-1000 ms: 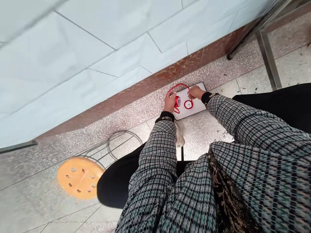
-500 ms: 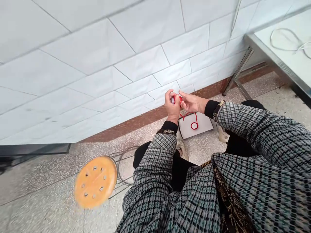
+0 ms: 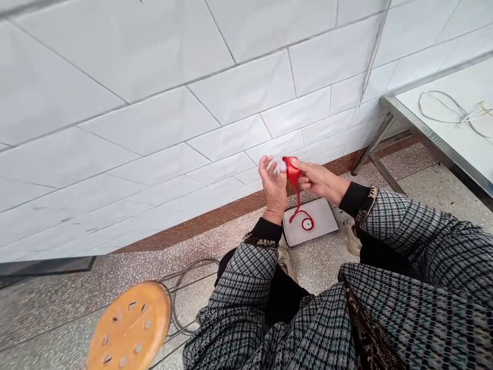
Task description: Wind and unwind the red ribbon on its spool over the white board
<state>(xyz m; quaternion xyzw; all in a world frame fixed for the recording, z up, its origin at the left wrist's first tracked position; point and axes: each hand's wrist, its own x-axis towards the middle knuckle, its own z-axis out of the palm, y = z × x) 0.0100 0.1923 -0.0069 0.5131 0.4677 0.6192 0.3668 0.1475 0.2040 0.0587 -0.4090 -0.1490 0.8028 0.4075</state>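
Observation:
Both my hands are up in front of me, close together over a white flat board [image 3: 295, 235] on the floor. My left hand [image 3: 274, 195] has its fingers curled around a small clear plastic piece [image 3: 279, 166] whose kind I cannot make out. A shiny red ribbon [image 3: 293, 172] spreads out against that piece. Thumb and fingers of my right hand [image 3: 319, 180] pinch the ribbon's right side. Narrowing to a thin tail, the ribbon hangs down and ends in a curl over the board, with a small dark dot inside the curl.
An orange round stool [image 3: 131, 329] with holes in its seat stands at lower left. On the right, a metal-edged white table [image 3: 442, 110] carries a loose white cable [image 3: 442, 105]. The white tiled wall [image 3: 173, 123] rises just ahead. My shoes flank the board.
My hands have moved slightly apart, and more of the red ribbon and clear piece shows between them. The view has tilted, so the wall, stool and board sit lower.

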